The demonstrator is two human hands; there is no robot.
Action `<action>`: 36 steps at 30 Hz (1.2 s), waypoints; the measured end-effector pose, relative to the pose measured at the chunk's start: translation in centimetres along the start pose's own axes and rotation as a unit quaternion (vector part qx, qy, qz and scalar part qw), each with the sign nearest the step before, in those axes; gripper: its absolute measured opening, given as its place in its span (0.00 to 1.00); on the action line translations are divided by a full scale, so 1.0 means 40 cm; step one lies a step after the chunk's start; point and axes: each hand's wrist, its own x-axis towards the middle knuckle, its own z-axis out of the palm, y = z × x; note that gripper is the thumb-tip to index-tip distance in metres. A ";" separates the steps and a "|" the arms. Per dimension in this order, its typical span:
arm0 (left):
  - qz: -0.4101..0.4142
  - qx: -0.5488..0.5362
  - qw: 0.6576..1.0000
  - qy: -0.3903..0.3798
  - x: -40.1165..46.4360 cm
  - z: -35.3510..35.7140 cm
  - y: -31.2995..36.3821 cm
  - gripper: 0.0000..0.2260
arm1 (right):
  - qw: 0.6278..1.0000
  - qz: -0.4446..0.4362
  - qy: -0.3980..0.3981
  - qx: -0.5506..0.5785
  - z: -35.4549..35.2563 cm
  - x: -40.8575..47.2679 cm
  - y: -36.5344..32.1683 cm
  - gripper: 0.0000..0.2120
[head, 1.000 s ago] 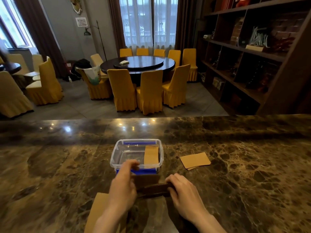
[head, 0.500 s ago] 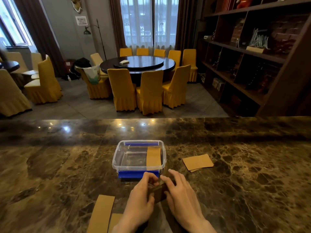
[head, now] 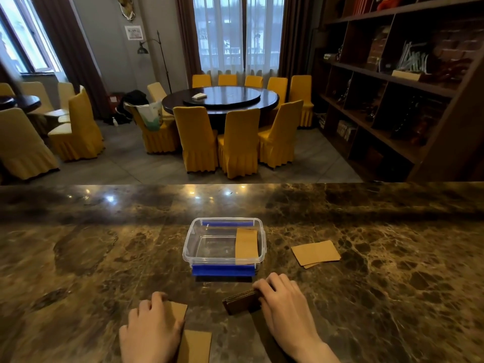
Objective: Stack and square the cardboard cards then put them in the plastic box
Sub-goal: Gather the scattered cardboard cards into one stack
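Note:
A clear plastic box [head: 193,237] with blue clips stands on the marble counter, and one cardboard card [head: 246,246] leans inside against its right wall. My right hand [head: 285,307] grips a small stack of cards [head: 242,301] held on edge just in front of the box. My left hand [head: 150,331] lies flat on a loose card [head: 179,309] at the near left. Another loose card [head: 195,345] lies beside that hand. Two overlapping cards [head: 315,253] rest to the right of the box.
The dark marble counter [head: 78,258] stretches wide to both sides. Beyond its far edge are a round dining table [head: 222,98] with yellow chairs and dark shelving [head: 392,100] at the right.
Both hands held the stack together in front of the box. My left hand has let go and moved left and down onto a loose card. The right hand keeps the stack.

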 end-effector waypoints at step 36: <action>0.289 -0.188 0.936 -0.067 -0.056 0.023 0.162 0.22 | 0.996 0.032 -0.010 0.086 -0.029 0.000 0.017 0.14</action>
